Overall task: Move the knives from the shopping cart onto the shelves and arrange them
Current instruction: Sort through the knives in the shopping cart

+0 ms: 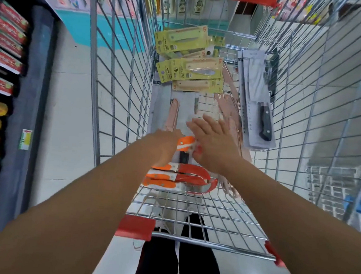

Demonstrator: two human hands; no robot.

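Note:
Both my arms reach down into the wire shopping cart [118, 87]. My left hand [165, 144] curls round an orange-handled knife [185, 142] low in the basket. My right hand [212, 139] hovers just right of it, fingers spread and straight, holding nothing. Below my hands lie several orange-handled knives with red blade covers [180, 177]. Further in sit green carded fruit knives [188, 59], pink sheathed knives [230, 102] and a boxed cleaver with a black handle [257, 108] leaning on the right wall.
Shelves [5, 56] with red and yellow packaged goods run along the left. More carded goods hang beyond the cart's far end. The cart's handle bar with red end caps [136, 227] is at my waist. Grey crates [332, 189] stand on the right floor.

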